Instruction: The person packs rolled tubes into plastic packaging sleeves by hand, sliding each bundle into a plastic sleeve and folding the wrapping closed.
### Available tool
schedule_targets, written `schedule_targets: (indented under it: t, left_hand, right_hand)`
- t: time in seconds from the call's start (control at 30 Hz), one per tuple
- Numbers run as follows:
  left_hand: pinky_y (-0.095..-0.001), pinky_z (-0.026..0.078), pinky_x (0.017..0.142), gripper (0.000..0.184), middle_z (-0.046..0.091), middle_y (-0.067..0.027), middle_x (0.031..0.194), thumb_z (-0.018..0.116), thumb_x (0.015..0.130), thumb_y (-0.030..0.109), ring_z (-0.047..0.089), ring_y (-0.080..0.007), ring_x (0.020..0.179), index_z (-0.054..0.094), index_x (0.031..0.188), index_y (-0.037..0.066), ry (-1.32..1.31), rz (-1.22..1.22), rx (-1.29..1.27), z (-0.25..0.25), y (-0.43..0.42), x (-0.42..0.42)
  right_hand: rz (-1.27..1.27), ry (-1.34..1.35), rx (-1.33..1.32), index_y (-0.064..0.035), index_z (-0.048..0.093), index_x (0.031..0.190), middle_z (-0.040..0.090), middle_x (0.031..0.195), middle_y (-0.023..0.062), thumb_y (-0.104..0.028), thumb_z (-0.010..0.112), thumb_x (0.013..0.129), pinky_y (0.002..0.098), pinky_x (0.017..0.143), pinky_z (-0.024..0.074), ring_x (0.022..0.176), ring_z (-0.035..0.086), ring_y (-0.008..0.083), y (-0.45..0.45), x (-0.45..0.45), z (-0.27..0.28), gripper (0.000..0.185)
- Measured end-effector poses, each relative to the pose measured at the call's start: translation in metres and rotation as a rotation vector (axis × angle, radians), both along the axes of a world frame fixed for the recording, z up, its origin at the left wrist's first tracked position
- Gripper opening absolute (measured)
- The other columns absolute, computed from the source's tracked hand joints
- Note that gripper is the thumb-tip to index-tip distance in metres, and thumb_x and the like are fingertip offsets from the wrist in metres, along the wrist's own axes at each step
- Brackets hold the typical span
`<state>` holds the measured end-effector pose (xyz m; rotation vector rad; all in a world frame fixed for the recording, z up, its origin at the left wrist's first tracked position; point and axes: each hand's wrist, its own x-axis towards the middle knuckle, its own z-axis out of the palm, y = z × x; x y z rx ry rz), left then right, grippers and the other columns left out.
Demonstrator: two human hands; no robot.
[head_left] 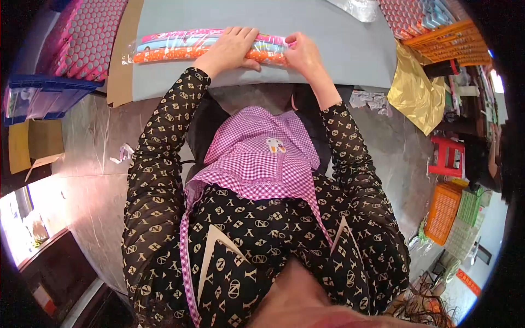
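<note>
A clear plastic package of long patterned rolls (180,48), pink, light blue and orange with white dots, lies crosswise on the grey tabletop (328,22). Flat across its middle rests my left hand (232,50), fingers stretched out and pressing on the rolls. At the package's right end, my right hand (303,53) has its thumb and forefinger closed on the clear wrapping. Part of that end is hidden behind the fingers. Loose film sticks out past the left end of the rolls.
Upright bundles of pink rolls (90,35) stand at the left above a blue crate (52,95). At the right are an orange basket (448,44), gold foil sheeting (413,87) and a red stool (447,156). Clear plastic (358,6) lies at the table's far side.
</note>
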<state>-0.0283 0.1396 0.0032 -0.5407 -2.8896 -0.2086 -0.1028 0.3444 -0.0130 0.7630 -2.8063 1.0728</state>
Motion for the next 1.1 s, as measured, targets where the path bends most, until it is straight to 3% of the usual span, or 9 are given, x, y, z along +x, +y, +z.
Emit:
schedule_targets:
  t: [0.43,0.87,0.97,1.03,1.07,1.1]
  left_hand:
    - [-0.043,0.037,0.101,0.095,0.052,-0.0183,0.124,0.068,0.065,0.06,0.048,-0.0328,0.118,0.039,0.131,-0.002,0.017,0.018,-0.061,-0.007,0.0,-0.004]
    - [-0.0407,0.04,0.095,0.085,0.056,-0.0154,0.115,0.068,0.069,0.057,0.051,-0.0311,0.111,0.043,0.125,-0.002,0.119,-0.007,-0.054,-0.011,0.001,-0.003]
    - [-0.0407,0.041,0.095,0.086,0.056,-0.0152,0.115,0.068,0.069,0.057,0.052,-0.0312,0.11,0.043,0.126,-0.002,0.112,-0.007,-0.053,-0.01,0.005,-0.002]
    - [-0.0403,0.041,0.095,0.086,0.057,-0.0156,0.115,0.068,0.068,0.057,0.053,-0.0312,0.11,0.043,0.126,-0.002,0.156,-0.019,-0.057,-0.011,0.005,-0.002]
    - [-0.0403,0.041,0.095,0.086,0.057,-0.0156,0.115,0.068,0.068,0.057,0.053,-0.0312,0.11,0.043,0.126,-0.002,0.156,-0.021,-0.057,-0.012,0.004,-0.002]
    - [-0.0401,0.041,0.095,0.086,0.057,-0.0159,0.115,0.068,0.068,0.057,0.053,-0.0312,0.11,0.043,0.125,-0.002,0.163,-0.017,-0.058,-0.012,0.004,-0.002]
  right_hand:
    - [-0.015,0.032,0.082,-0.0002,0.061,0.095,0.065,0.09,0.0219,-0.013,0.059,0.074,0.0414,0.078,0.0492,0.088,0.063,0.0362,0.021,0.005,0.015,0.025]
    - [-0.082,0.071,0.09,-0.0005,0.058,0.098,0.064,0.09,0.0229,-0.014,0.057,0.078,0.0453,0.076,0.0485,0.086,0.062,0.0403,0.048,0.002,0.007,0.024]
    - [-0.108,0.1,0.063,0.0004,0.058,0.098,0.064,0.087,0.0224,-0.016,0.06,0.077,0.0431,0.074,0.0493,0.08,0.064,0.0361,0.06,-0.005,-0.004,0.027]
    - [-0.076,0.094,0.025,0.0007,0.059,0.102,0.065,0.083,0.0174,-0.016,0.064,0.076,0.0364,0.063,0.0507,0.072,0.063,0.026,0.063,-0.011,-0.008,0.032]
    - [-0.078,0.093,0.025,0.0007,0.059,0.102,0.065,0.083,0.0174,-0.016,0.064,0.076,0.0364,0.063,0.0507,0.072,0.063,0.026,0.069,-0.011,-0.011,0.032]
    - [-0.122,-0.112,-0.1,0.0011,0.059,0.104,0.064,0.081,0.0138,-0.016,0.066,0.075,0.0323,0.057,0.0488,0.067,0.061,0.0207,0.073,-0.003,0.0,0.034]
